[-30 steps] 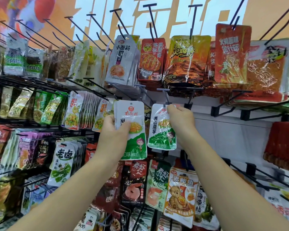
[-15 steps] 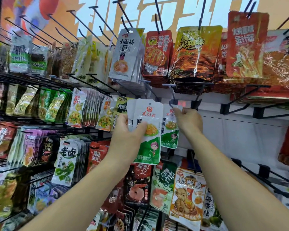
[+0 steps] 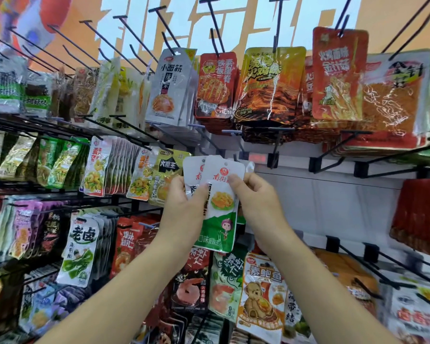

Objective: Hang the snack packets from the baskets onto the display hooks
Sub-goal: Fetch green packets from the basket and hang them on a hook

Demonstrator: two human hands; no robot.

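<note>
My left hand grips a small stack of white-and-green snack packets in front of the display wall, thumb across their fronts. My right hand pinches the upper right edge of the front packet between thumb and fingers. The packets' punched tops sit just below a black display hook in the middle row. A packet that hangs behind them is mostly hidden by the stack. No basket is in view.
Rows of black hooks hold hanging snack packets: green and white ones at left, red and orange ones above. Bare hooks jut out over the white back panel at right. More packets hang below my hands.
My right hand left the packet it was holding at the hook and came to the stack in my left hand. The left hand moved the stack right and up, toward the hook.
</note>
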